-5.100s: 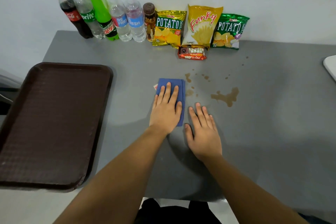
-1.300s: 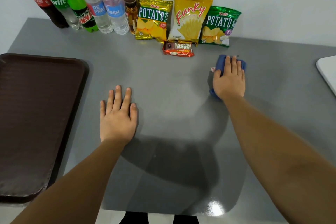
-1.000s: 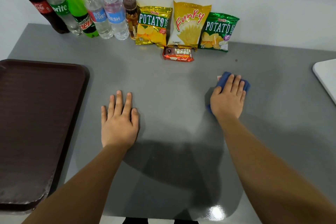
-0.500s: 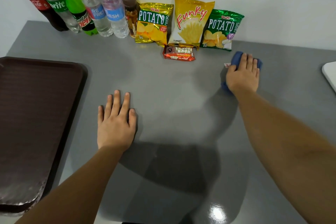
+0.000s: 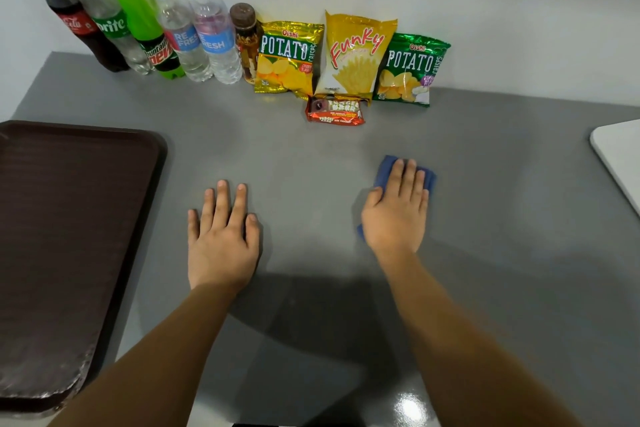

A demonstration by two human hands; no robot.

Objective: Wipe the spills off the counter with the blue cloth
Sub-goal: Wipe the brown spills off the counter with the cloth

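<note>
My right hand [image 5: 396, 210] lies flat on the folded blue cloth [image 5: 385, 166], pressing it onto the grey counter [image 5: 502, 218] right of centre. Only the cloth's far edge and left side show around my fingers. My left hand [image 5: 221, 236] rests palm down on the counter, fingers slightly apart, holding nothing. No brown spill marks are visible on the counter surface around the cloth.
A dark brown tray [image 5: 69, 236] fills the left side. Several drink bottles [image 5: 145, 28] and three chip bags [image 5: 353, 52] line the back wall, with a small red snack pack [image 5: 335, 111] in front. A white board corner [image 5: 620, 156] sits at the right edge.
My right hand has drawn the cloth back toward me and to the left, away from the chip bags. The brown spills seen earlier are gone. My left hand stays put.
</note>
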